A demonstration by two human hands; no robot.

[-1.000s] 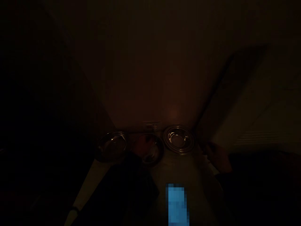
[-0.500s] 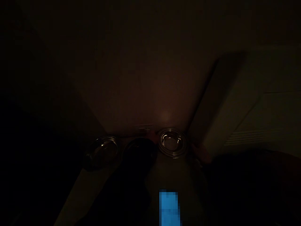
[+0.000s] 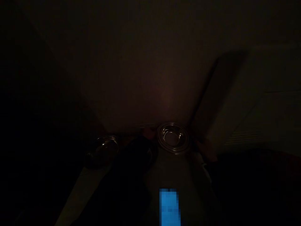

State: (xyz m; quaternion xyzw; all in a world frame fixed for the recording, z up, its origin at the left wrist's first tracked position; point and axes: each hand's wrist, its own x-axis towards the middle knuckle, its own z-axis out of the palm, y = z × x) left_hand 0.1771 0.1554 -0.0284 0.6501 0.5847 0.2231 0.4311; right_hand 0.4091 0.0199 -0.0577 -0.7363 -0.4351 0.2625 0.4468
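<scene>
The scene is very dark. A stack of shiny steel bowls (image 3: 173, 138) stands at the back of a pale surface (image 3: 174, 172). My left arm, in a dark sleeve, reaches over a second steel dish (image 3: 145, 153) and hides most of it. Only a dim reddish tip of my left hand (image 3: 148, 132) shows just left of the steel bowls. My right hand (image 3: 207, 150) is a faint shape just right of the bowls, beside a pale slanted panel (image 3: 235, 110). The fingers of both hands are too dark to make out.
A third steel dish (image 3: 103, 150) lies at the left of the row. A bright blue blurred rectangle (image 3: 168, 207) sits at the bottom middle. A plain wall (image 3: 150, 78) rises behind the dishes. Darkness hides the left and right sides.
The view has shifted a little, so the dishes sit further left and higher than a second ago. My left sleeve now covers the middle dish. My right hand has drawn closer to the bowls.
</scene>
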